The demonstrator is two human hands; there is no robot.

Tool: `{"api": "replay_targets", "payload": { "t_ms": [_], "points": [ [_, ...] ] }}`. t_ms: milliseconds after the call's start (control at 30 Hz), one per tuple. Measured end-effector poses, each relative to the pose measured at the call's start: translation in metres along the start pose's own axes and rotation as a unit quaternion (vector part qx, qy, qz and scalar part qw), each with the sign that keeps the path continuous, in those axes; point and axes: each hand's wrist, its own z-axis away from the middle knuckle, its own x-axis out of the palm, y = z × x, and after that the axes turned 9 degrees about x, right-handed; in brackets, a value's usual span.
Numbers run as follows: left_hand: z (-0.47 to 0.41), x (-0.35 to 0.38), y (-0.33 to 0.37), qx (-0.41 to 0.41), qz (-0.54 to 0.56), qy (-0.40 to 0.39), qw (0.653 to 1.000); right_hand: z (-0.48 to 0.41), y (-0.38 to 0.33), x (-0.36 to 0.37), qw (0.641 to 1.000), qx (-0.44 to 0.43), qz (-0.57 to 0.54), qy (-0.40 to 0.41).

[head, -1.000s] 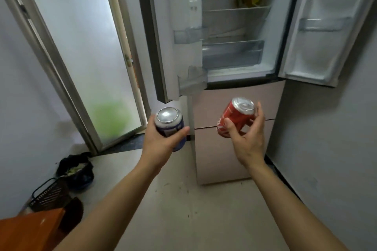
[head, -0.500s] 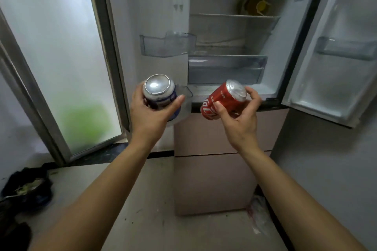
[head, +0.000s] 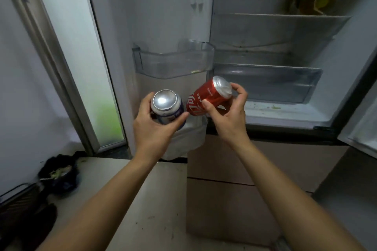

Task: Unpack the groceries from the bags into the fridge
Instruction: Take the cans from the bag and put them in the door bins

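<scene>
My left hand [head: 155, 132] grips a blue-and-white can [head: 166, 109] upright, silver top up, before the fridge [head: 285, 116] door bin [head: 189, 138]. My right hand [head: 228, 116] fingers [head: 239, 90] clasp a red can [head: 208, 99] tilted, top pointing up-right toward the crisper drawer [head: 267, 83].

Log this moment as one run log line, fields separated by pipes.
left hand: holds blue can upright | right hand: holds red can tilted | fridge: doors open | cans: not yet placed

left hand [head: 155, 130] hides the blue can's [head: 167, 108] label and lower body.
</scene>
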Motion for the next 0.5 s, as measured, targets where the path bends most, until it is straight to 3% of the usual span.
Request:
{"api": "replay_targets", "payload": {
  "t_ms": [300, 500],
  "points": [
    [-0.007, 0.017, -0.014, -0.027, -0.214, -0.033, 0.976, -0.051, 0.033, 0.011, 0.969, -0.018, 0.094, -0.226],
    [-0.009, 0.031, -0.025, -0.069, -0.29, -0.03, 0.954, -0.066, 0.033, 0.003, 0.919, -0.109, 0.276, -0.26]
  ]
}}
